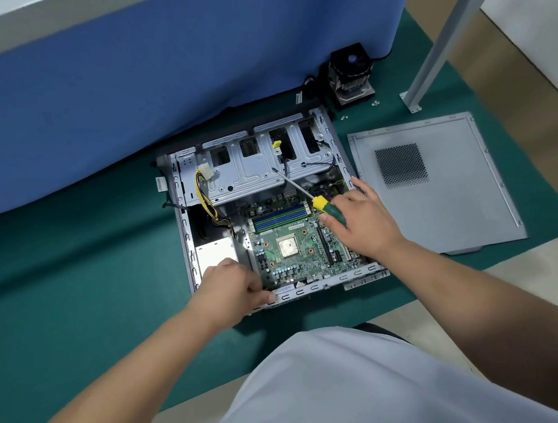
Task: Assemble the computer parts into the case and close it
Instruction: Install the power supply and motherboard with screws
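Bench (71, 265) under a green mat, blue partition along the far side. Open case (183, 220) lies flat mid-bench, long axis running near to far, drive cage at the far end. Grey side panel (448, 215) lies flat just right of the case, vent grille up, not yet fitted. Motherboard (296, 260) sits in the near half of the case, green, memory slots across its far edge, bare CPU (288, 247) at centre with no cooler on it. Cooler with fan (351, 74) stands on the bench beyond the far right corner of the case, well apart from both hands; loose screws (375, 102) lie beside it. Right hand (363, 220) hovers over the board's right side, fingers curled around a green-and-yellow screwdriver (325, 207), shaft pointing far-left towards the drive cage. Left hand (229, 281) is at the near left corner of the board, fingers pinched at the board edge or case rim; whether they hold a screw I cannot tell. Judgement: the cooler lies far-right of the fingers, the right hand nearer, but it is occupied by the tool.
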Demonstrator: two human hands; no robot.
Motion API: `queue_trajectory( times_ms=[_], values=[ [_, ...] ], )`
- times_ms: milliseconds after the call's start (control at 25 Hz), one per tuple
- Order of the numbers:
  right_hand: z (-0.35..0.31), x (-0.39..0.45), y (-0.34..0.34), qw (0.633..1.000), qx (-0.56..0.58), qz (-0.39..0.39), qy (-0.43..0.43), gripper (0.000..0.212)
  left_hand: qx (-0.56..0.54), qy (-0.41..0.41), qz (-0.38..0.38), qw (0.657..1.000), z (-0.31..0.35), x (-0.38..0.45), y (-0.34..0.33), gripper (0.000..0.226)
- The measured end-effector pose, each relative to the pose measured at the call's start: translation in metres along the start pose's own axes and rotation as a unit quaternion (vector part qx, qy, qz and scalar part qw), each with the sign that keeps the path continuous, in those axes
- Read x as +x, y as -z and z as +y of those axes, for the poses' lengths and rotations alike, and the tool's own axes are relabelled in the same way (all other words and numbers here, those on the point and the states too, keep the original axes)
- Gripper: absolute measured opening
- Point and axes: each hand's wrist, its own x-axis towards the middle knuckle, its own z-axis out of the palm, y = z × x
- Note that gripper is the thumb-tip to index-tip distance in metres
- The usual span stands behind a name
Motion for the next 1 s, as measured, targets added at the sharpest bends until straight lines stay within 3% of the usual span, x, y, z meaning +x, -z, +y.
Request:
queue_trajectory(
  times_ms=[160,320,400,560,720,800,1000],
  values=[
    [0.0,0.0,0.0,1.0,-0.001,0.0,-0.001,0.049,-0.054,-0.065,-0.013,0.996,-0.012,0.002,0.007,0.01],
    [0.0,0.0,0.004,0.999,0.026,-0.04,-0.025,0.048,-0.131,-0.061,-0.023,0.989,-0.011,0.022,0.019,0.017],
    [-0.001,0.001,0.008,0.99,0.104,-0.069,-0.063,0.047,-0.16,-0.064,0.008,0.985,-0.009,0.037,0.029,0.017],
    [0.001,0.017,0.038,0.896,0.405,-0.061,-0.17,0.022,-0.123,-0.11,0.139,0.977,0.003,0.082,0.055,0.022],
    [0.032,0.052,0.063,0.811,0.511,0.019,-0.283,0.004,-0.047,-0.137,0.245,0.959,0.021,0.138,0.08,0.033],
    [0.055,0.067,0.069,0.789,0.509,0.008,-0.345,0.004,0.0,-0.117,0.256,0.96,0.028,0.167,0.086,0.043],
    [0.107,0.097,0.054,0.807,0.419,-0.014,-0.415,0.018,0.045,-0.019,0.245,0.968,0.031,0.23,0.09,0.059]
  ],
)
